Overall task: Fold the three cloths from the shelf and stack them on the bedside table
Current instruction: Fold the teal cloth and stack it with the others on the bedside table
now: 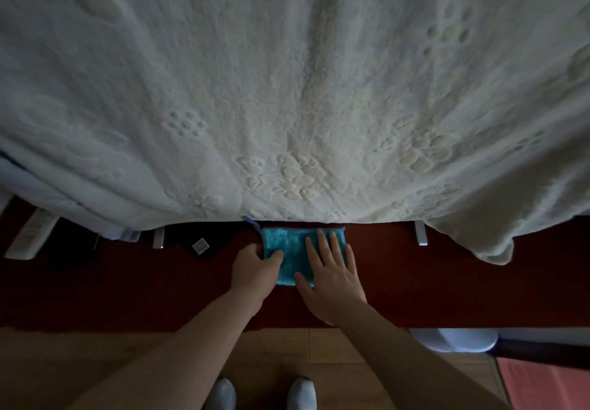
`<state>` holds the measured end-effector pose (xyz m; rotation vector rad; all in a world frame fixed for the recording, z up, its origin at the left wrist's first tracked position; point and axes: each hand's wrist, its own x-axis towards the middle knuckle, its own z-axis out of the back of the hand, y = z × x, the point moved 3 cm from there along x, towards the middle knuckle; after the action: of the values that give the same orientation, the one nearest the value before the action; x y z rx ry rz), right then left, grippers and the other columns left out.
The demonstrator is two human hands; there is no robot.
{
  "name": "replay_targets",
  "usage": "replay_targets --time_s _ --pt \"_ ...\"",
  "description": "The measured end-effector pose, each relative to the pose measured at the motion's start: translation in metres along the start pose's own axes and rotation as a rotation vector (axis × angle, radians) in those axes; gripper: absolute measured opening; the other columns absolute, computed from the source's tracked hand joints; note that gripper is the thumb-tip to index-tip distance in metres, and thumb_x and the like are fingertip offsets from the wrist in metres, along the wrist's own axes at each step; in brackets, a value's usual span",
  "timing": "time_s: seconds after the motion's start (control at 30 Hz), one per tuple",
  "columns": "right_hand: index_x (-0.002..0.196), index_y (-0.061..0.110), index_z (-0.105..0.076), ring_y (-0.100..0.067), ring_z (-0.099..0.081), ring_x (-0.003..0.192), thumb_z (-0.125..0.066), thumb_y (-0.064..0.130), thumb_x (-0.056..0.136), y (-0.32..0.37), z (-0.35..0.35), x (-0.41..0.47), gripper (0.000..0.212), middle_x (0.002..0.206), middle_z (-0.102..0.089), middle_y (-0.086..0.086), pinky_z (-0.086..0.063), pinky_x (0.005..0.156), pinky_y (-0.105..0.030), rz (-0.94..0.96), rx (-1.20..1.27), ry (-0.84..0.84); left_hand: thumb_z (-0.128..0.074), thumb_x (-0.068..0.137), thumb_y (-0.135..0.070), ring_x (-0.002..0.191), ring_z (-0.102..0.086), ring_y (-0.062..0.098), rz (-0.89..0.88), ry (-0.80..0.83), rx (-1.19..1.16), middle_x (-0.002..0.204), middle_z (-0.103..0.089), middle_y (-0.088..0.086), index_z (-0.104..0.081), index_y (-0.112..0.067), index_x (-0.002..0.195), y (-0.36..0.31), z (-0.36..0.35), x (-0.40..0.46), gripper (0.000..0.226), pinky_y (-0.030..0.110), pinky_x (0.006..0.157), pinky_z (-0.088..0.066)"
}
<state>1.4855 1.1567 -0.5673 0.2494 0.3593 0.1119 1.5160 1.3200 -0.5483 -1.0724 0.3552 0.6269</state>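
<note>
A turquoise cloth (292, 248) with a blue hem and a small hanging loop lies folded on a dark red wooden surface (415, 285), just below the hanging edge of a white blanket. My right hand (332, 277) lies flat on the cloth's right half, fingers straight and spread. My left hand (255, 267) is at the cloth's left edge, its thumb on top of the fabric and its fingers curled at the edge. The cloth's lower part is hidden under both hands. No other cloths are in view.
A thick white embossed blanket (303, 90) fills the upper view and drapes over the surface's back edge. A white remote (30, 234) and dark items with a small tag (200, 245) lie at left. Wooden floor, my white shoes (301, 393) and a pink mat (542, 384) are below.
</note>
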Motion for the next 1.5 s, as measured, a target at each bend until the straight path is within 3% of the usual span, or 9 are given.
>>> replay_targets --time_s 0.27,0.57,0.67,0.73,0.8,0.97,1.07,1.23,1.5 --pt "0.16 0.012 0.018 -0.026 0.035 0.15 -0.04 0.043 0.085 0.024 -0.006 0.006 0.099 0.165 0.032 -0.008 0.012 0.125 -0.048 0.002 0.012 0.055 -0.069 0.083 -0.03 0.077 -0.072 0.016 -0.063 -0.111 -0.061 0.087 -0.073 -0.001 -0.068 -0.022 0.092 -0.007 0.019 -0.005 0.011 0.04 0.071 -0.062" --pt "0.161 0.019 0.016 -0.028 0.032 0.15 -0.033 0.053 0.095 0.033 -0.016 0.014 0.089 0.164 0.031 -0.002 0.014 0.124 -0.049 -0.028 0.056 0.054 -0.065 0.094 -0.022 0.088 -0.066 0.003 -0.412 -0.195 0.129 0.103 -0.076 -0.004 -0.072 -0.016 0.117 -0.034 0.003 -0.036 0.024 0.011 0.073 -0.048" --pt "0.161 0.021 -0.028 -0.027 -0.011 0.158 -0.047 0.032 0.093 0.018 0.006 0.016 0.071 0.169 -0.019 -0.001 -0.014 0.127 -0.038 -0.008 0.367 -0.009 -0.065 0.093 -0.021 0.095 -0.07 0.006 -0.503 -0.173 0.162 0.103 -0.077 -0.005 -0.073 -0.018 0.119 -0.033 -0.005 -0.042 0.027 0.018 0.08 -0.053" --pt "0.131 0.017 -0.068 -0.022 -0.062 0.123 -0.052 0.016 0.088 -0.002 0.032 0.017 0.045 0.13 -0.068 -0.002 -0.049 0.102 -0.032 -0.185 0.696 -0.177 -0.065 0.092 -0.019 0.09 -0.072 0.007 -0.567 -0.158 0.189 0.099 -0.078 -0.005 -0.073 -0.017 0.117 -0.03 -0.008 -0.043 0.026 0.019 0.076 -0.053" --pt "0.106 0.013 -0.078 -0.021 -0.073 0.092 -0.057 0.016 0.092 -0.016 0.05 0.022 0.025 0.099 -0.077 -0.003 -0.057 0.08 -0.035 -0.364 1.007 -0.184 -0.064 0.093 -0.02 0.085 -0.071 0.005 -0.582 -0.133 0.191 0.096 -0.077 -0.006 -0.073 -0.017 0.116 -0.029 -0.011 -0.045 0.025 0.016 0.071 -0.052" --pt "0.088 0.011 -0.074 -0.024 -0.07 0.065 -0.074 0.051 0.082 -0.006 0.085 0.055 0.041 0.071 -0.071 -0.007 -0.05 0.055 -0.031 -0.275 0.818 -0.02 -0.059 0.097 -0.025 0.079 -0.073 0.011 -0.603 -0.114 0.265 0.09 -0.076 -0.004 -0.07 -0.022 0.117 -0.024 -0.019 -0.053 0.023 0.031 0.067 -0.059" --pt "0.088 0.009 -0.072 -0.016 -0.06 0.059 -0.074 0.029 0.08 -0.005 0.095 0.068 0.021 0.075 -0.066 -0.004 -0.042 0.045 -0.022 -0.219 0.558 -0.007 -0.06 0.098 -0.025 0.077 -0.073 0.011 -0.679 -0.118 0.334 0.091 -0.076 -0.003 -0.069 -0.022 0.12 -0.02 -0.024 -0.057 0.024 0.021 0.061 -0.052" --pt "0.081 0.004 -0.069 -0.022 -0.061 0.064 -0.068 0.013 0.081 -0.026 0.082 0.071 0.009 0.072 -0.063 -0.006 -0.055 0.058 -0.038 -0.257 0.671 -0.023 -0.077 0.087 -0.018 0.123 -0.063 0.019 -0.865 -0.075 0.483 0.135 -0.065 0.006 -0.063 -0.011 0.133 0.004 -0.034 -0.048 0.049 0.035 0.099 -0.055" --pt "0.091 0.002 -0.076 -0.021 -0.066 0.075 -0.073 0.002 0.082 -0.058 0.058 0.062 0.01 0.086 -0.074 -0.012 -0.054 0.063 -0.035 -0.337 0.937 -0.109 -0.075 0.084 -0.017 0.118 -0.067 0.021 -1.236 -0.109 0.671 0.121 -0.073 0.007 -0.075 -0.009 0.114 0.015 -0.05 -0.053 0.031 0.038 0.105 -0.051"
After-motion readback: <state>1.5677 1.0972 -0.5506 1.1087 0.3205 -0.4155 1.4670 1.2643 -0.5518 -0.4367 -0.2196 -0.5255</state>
